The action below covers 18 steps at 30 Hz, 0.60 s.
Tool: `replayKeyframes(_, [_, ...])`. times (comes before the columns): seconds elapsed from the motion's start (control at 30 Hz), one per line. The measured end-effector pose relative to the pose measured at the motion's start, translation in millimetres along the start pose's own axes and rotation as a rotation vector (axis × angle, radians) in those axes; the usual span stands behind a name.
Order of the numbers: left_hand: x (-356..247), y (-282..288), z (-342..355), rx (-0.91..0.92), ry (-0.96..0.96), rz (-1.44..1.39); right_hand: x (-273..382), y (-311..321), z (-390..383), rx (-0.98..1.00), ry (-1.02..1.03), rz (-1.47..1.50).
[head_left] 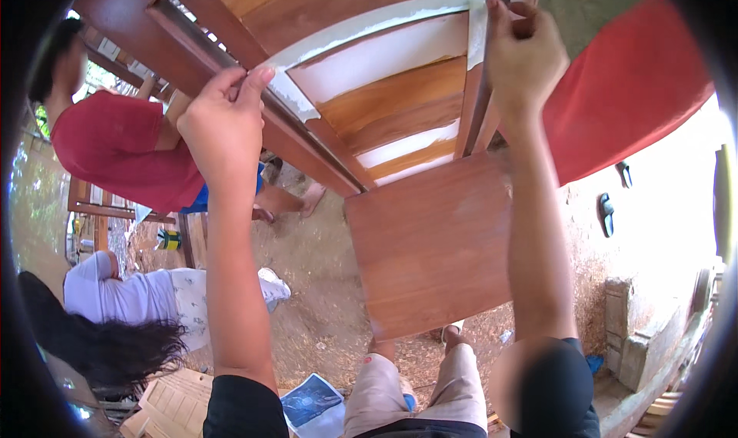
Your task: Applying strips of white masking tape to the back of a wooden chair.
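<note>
Green-and-yellow can [169, 240]: left of the frame, beside pieces of wood; something whitish shows at its mouth; its contents are too small to make out.
Pale strip [377, 18]: top centre, curving along the upper edge of the banded panel [400, 92], with a short leg turned down at each end.
Left hand [223, 119]: upper left of centre; thumb and fingers pinched on the strip's left corner.
Right hand [530, 58]: upper right of centre; fingers curled, tips pinching the strip's right end.
Brown board [430, 246]: centre, flat, just below the panel; brown wooden framing [323, 157] runs up the panel's left side.
Co-workers: a person in a dark red shirt [123, 146] at upper left; a person in pale clothes [138, 292] at lower left, long hair hanging.
Around: red cloth [630, 84] at upper right; dark sandals [607, 215] at right; concrete blocks [623, 323] at lower right; carved wooden panels [177, 403] and a blue printed sheet [314, 407] at lower left.
In the way: the left forearm crosses in front of the pale-clothed person; the right forearm covers the board's right edge.
Hard to see: the right sleeve is partly blurred; framing is cut off at the top; the fingers mask the strip's ends.
</note>
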<state>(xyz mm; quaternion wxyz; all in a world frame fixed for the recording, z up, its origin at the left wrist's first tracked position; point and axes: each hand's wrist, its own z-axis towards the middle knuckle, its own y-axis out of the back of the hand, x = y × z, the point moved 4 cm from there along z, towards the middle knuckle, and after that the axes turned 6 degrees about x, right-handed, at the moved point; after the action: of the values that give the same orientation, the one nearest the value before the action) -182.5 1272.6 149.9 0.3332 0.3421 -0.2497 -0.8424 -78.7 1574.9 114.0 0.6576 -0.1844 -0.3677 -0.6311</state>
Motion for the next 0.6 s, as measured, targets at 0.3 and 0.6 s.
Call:
replayKeyframes(0.3, [0, -7, 19, 0.538, 0.306, -0.312, 69, -76, -103, 0.219, 0.258, -0.075])
replayKeyframes(0.6, [-3, -25, 20, 0.567, 0.267, -0.263, 78, -81, -139, 0.230, 0.358, -0.060])
